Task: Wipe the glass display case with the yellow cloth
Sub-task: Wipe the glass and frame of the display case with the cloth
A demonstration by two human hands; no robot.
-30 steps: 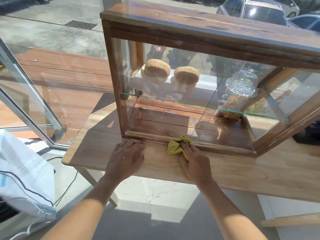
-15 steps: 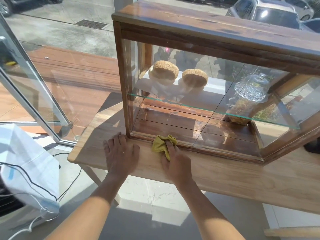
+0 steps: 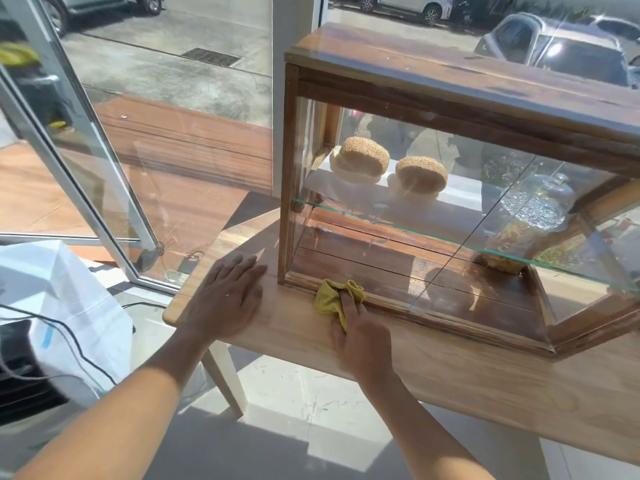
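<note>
Pressing along the case (image 3: 433, 209) base rail at 6 o'clock, the cloth (image 3: 334, 299) is pinned under the right hand (image 3: 360, 341), left hand (image 3: 227, 299) flat, glass seemingly unwiped.

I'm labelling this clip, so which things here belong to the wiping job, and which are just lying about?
In the job:
yellow cloth
display case
right hand, pressing the cloth at the case's bottom front edge
left hand, flat on the table

Just lying about:
two buns on the glass shelf
glass jar in the case
white bag on the floor
</note>
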